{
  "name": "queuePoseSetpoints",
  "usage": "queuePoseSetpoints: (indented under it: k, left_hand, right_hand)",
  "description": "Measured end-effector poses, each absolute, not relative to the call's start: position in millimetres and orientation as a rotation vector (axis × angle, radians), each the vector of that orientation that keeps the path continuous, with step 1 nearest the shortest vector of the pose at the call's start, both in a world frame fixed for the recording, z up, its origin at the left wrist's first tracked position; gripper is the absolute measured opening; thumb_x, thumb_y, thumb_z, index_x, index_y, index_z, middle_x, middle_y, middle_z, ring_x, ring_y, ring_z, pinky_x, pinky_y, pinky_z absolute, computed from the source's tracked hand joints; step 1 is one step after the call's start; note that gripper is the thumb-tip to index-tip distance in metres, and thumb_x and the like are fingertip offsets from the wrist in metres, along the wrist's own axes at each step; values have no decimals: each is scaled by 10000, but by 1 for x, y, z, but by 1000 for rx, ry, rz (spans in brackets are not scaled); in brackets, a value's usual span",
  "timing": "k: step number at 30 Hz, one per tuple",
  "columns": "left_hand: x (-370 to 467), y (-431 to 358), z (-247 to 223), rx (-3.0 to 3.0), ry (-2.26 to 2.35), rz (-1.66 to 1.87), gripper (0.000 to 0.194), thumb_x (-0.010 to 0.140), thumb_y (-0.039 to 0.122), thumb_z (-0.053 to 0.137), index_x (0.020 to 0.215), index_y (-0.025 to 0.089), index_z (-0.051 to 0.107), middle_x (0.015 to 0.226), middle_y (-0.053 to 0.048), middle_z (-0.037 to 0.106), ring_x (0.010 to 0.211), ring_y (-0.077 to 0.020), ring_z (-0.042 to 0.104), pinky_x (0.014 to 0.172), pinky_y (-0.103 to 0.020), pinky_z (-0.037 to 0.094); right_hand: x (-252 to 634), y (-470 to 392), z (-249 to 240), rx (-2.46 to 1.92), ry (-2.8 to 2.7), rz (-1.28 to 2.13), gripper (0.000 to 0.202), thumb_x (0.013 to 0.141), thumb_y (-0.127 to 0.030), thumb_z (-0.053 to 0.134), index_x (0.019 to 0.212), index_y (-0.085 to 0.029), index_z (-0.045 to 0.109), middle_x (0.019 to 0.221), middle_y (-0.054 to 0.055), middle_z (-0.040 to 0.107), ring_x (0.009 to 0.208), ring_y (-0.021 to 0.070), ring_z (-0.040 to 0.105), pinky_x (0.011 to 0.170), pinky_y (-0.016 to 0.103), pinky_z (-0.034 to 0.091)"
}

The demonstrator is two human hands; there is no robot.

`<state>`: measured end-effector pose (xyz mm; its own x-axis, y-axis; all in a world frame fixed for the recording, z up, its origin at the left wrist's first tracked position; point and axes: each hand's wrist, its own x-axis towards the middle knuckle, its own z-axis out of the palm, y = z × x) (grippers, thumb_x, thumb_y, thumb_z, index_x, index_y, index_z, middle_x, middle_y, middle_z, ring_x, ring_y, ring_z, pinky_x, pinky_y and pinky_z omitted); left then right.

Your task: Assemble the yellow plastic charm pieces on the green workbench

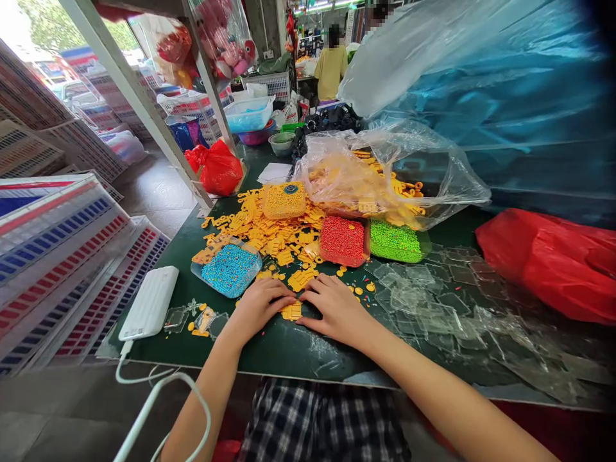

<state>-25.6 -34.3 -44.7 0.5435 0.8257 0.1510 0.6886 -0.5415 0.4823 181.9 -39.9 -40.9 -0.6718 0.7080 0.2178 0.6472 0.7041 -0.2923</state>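
A small flat yellow plastic piece (291, 312) with a grid of raised squares lies low between my hands at the table's near side. My left hand (260, 303) is closed, its fingertips pressed to the piece's upper left edge. From the other side my right hand (337, 307) grips the piece's right edge, thumb below and fingers curved above. Just beyond my fingers is another yellow piece (302, 278). Trays of blue beads (231, 269), red beads (342, 240) and green beads (395, 242) stand around a heap of yellow pieces (269, 234).
A tray of yellow beads (283, 200) sits on the heap, beside a clear bag of yellow parts (366, 179). Clear plastic squares (423, 295) spread to the right, near a red bag (548, 263). A white power bank (150, 301) with a cable lies left. Another person (331, 70) is far back.
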Motion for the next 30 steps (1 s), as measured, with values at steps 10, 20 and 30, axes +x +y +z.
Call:
queuePoseSetpoints:
  k: [10,20,30]
  left_hand:
    - [-23,-37,-44,2418,1215,460,319,972,375,480,943,215,754,862,-41,662,853,-186,593,760,-295,452]
    - [-32,-38,-47,2336,1302,737,360,979,423,443,1004,224,741,902,-51,683,879,-193,621,788,-318,494]
    - [-27,-42,-47,2317,1306,731,223,927,380,574,988,216,713,916,-42,735,876,-197,661,804,-331,511]
  right_hand:
    - [180,-40,-42,-1060,-2601,284,349,800,-465,707,948,-151,677,928,77,648,899,231,534,778,367,414]
    - [181,-40,-43,-1048,-2591,334,330,806,-456,704,957,-164,675,935,68,646,916,230,533,796,362,405]
    - [181,-41,-41,-1050,-2608,344,319,819,-454,689,939,-160,668,940,71,643,923,228,533,786,361,407]
